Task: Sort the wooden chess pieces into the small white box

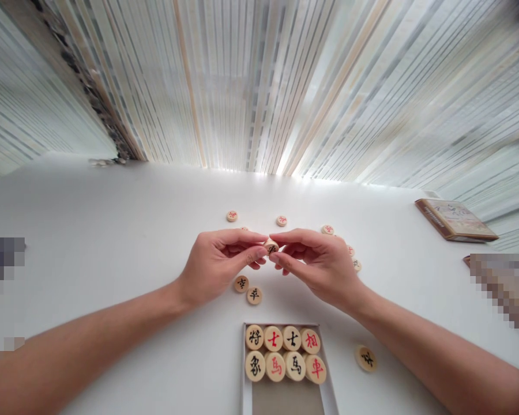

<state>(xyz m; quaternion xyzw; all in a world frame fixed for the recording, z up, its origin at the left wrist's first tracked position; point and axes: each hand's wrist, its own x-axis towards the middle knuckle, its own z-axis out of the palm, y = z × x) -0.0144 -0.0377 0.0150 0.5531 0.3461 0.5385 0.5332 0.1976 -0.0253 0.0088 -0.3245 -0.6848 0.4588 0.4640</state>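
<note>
Between the fingertips of both hands is a small stack of round wooden Chinese chess pieces (271, 248), the front one bearing a black character. My left hand (225, 259) pinches it from the left, and my right hand (315, 259) grips it from the other side. Just below my left fingers lie two loose black-lettered pieces, one chess piece (241, 283) slightly left of another chess piece (254, 295). Nearer to me, an open box tray (288, 400) holds two rows of upward-facing pieces in red and black. Its front part shows a bare grey bottom.
Red-lettered pieces lie beyond my hands, among them one at the left (232, 216) and one in the middle (282, 221). Several more are partly hidden behind my right hand. A black-lettered piece (367, 358) rests right of the tray. A flat decorated box (456, 220) sits far right. String curtains (242, 86) hang behind the white table (112, 230).
</note>
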